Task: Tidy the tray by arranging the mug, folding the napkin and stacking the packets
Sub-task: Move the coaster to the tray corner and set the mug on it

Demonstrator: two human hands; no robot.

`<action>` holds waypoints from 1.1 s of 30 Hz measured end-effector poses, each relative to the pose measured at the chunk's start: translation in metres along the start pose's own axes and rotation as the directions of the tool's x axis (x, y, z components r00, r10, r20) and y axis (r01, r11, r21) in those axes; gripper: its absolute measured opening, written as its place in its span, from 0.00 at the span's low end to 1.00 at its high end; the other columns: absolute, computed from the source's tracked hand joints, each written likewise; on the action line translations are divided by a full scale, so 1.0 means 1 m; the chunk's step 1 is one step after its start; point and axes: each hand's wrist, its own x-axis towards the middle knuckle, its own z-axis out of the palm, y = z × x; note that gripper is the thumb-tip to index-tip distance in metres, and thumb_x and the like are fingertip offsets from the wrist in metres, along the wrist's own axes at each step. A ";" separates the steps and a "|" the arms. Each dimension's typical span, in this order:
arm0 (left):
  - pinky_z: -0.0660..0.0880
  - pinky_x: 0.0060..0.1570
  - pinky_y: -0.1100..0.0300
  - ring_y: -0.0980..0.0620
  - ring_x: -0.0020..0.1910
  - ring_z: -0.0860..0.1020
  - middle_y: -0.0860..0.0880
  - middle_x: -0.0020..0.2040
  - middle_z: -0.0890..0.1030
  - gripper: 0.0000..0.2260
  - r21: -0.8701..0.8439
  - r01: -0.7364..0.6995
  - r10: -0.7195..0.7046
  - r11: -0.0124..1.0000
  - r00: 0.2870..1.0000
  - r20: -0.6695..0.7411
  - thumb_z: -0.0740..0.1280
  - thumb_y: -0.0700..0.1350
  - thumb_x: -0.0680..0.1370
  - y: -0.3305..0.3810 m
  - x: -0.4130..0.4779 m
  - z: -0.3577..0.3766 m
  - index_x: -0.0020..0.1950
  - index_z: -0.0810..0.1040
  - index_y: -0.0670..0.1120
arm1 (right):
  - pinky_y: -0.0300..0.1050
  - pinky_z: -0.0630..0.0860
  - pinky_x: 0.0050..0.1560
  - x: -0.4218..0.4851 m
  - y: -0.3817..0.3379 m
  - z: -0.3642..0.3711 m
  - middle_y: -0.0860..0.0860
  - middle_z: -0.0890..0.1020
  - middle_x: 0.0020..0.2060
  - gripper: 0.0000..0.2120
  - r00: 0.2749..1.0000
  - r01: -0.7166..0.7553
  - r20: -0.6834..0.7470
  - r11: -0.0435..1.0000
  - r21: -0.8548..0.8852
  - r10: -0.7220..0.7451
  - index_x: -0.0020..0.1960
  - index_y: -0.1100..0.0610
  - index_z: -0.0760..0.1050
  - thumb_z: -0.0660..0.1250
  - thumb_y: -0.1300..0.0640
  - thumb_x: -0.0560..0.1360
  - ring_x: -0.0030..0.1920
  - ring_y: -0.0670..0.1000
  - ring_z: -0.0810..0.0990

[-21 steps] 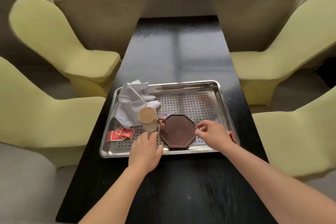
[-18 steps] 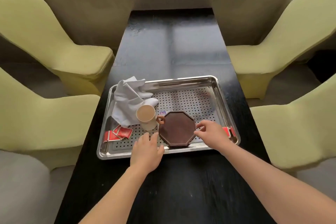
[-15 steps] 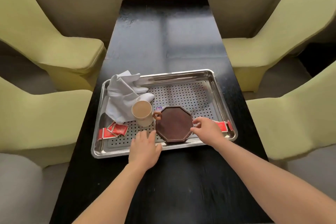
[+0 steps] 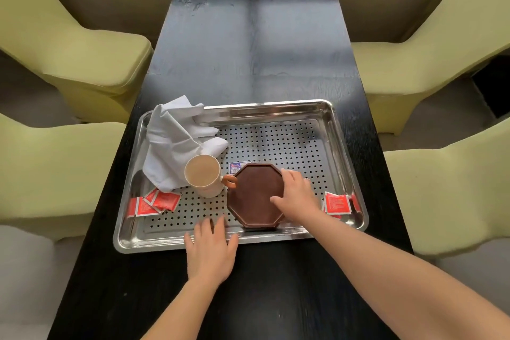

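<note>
A perforated steel tray (image 4: 265, 108) lies on the black table. In its left half stands a cream mug (image 4: 203, 175), its brown handle pointing right and touching a brown octagonal coaster (image 4: 254, 196). Behind the mug a crumpled white napkin (image 4: 174, 143) hangs over the tray's far left corner. Red packets (image 4: 157, 202) lie loose at the front left, more red packets (image 4: 337, 203) at the right wall, and a blue-and-white packet (image 4: 240, 167) peeks from under the coaster. My right hand (image 4: 296, 196) grips the coaster's right edge, thumb on top. My left hand (image 4: 211, 248) rests flat on the tray's front rim.
The black table (image 4: 248, 44) runs away from me, with bare top beyond the tray. Two yellow-green chairs (image 4: 82, 58) stand along its left side and two more chairs (image 4: 430, 63) along its right, close to the table edges.
The view has tilted down, so the window has gone out of sight. My right hand has slid left from beside the coaster onto its right edge. My left hand stays at the front rim.
</note>
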 end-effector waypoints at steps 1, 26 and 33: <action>0.55 0.75 0.41 0.46 0.77 0.59 0.47 0.77 0.65 0.28 -0.003 0.002 -0.002 1.000 1.000 -0.003 0.56 0.59 0.81 0.002 0.003 0.000 0.79 0.58 0.52 | 0.56 0.71 0.65 0.004 -0.002 0.001 0.50 0.66 0.74 0.34 1.000 -0.006 0.013 1.000 0.004 0.006 0.77 0.52 0.60 0.70 0.46 0.76 0.70 0.58 0.66; 0.51 0.77 0.42 0.46 0.81 0.46 0.50 0.82 0.53 0.33 -0.241 -0.032 0.070 0.970 0.986 0.149 0.60 0.53 0.79 0.082 0.053 0.004 0.81 0.51 0.49 | 0.54 0.72 0.61 0.069 0.029 -0.036 0.55 0.77 0.64 0.19 0.995 -0.092 -0.015 0.988 0.125 0.095 0.68 0.55 0.71 0.62 0.56 0.78 0.64 0.60 0.71; 0.51 0.77 0.47 0.47 0.81 0.46 0.49 0.82 0.49 0.34 -0.254 -0.153 0.190 0.955 0.973 0.128 0.58 0.51 0.78 0.127 0.085 -0.007 0.81 0.48 0.47 | 0.54 0.70 0.64 0.100 0.044 -0.067 0.57 0.77 0.66 0.23 0.997 -0.078 -0.022 0.994 0.080 0.080 0.74 0.57 0.66 0.59 0.58 0.80 0.68 0.61 0.70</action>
